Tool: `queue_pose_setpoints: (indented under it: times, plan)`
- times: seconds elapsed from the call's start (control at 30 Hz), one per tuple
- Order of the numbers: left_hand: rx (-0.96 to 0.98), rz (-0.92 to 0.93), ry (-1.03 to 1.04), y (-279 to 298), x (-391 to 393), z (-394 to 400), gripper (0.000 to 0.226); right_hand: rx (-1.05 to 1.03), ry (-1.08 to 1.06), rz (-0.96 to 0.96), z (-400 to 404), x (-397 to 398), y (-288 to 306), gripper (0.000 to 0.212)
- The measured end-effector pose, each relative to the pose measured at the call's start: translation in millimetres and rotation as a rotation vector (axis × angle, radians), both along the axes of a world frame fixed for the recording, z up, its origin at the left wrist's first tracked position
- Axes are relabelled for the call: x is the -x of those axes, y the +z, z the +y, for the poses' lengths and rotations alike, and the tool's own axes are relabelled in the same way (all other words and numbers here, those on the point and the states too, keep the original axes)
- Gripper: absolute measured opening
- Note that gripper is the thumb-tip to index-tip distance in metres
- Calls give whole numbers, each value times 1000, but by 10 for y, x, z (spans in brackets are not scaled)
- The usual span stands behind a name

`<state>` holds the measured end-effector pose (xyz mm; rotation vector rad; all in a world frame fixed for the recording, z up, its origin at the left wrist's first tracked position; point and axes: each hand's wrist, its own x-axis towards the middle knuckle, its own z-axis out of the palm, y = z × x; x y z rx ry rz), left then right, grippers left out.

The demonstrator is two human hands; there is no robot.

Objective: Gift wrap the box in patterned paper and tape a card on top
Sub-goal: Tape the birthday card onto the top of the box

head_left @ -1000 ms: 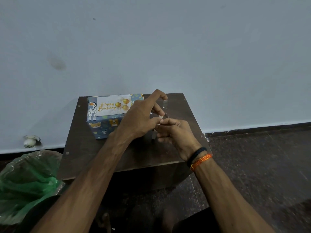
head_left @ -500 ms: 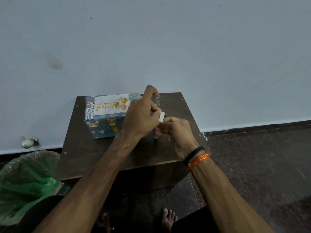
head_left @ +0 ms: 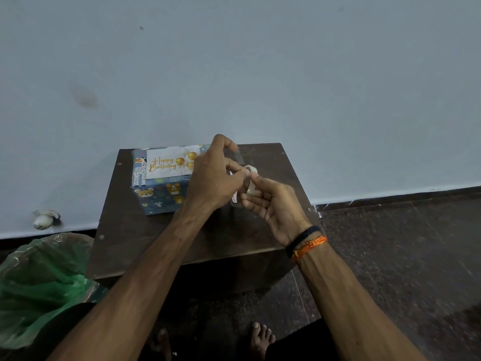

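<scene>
On table [head_left: 135, 238], one box [head_left: 161, 196], one card [head_left: 169, 162]

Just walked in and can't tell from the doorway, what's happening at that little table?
A person is finishing a gift. The wrapped box sits on the small dark table with a Happy Birthday card on top. The right hand holds a tape roll, while the left hand picks at it, a cut strip of tape hanging from one finger.
</scene>
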<state>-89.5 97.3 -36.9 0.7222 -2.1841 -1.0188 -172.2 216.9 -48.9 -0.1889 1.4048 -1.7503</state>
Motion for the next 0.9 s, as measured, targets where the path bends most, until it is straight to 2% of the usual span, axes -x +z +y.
queue_pose_setpoints:
  times: [0.1,0.3,0.43,0.57,0.7,0.9]
  plan:
    - [-15,-4,-1,23,-7,13,43,-18,9,76,-7,-11,-9,21]
    - [24,-59,-32,-1,4,6,45,-127,20,161,-35,-26,-14,21]
    - [78,-99,-57,-18,17,-17,49,-181,46,121,-53,8,-13,19]
    - [147,-58,-42,4,10,-46,47,-216,16,13,-26,80,-62,22]
    - [34,-45,-26,81,-43,-90,46,-303,17,-25,26,158,-88,17]
    - [-29,-14,-35,85,-55,-121,49,-502,55,159,61,266,-171,25]
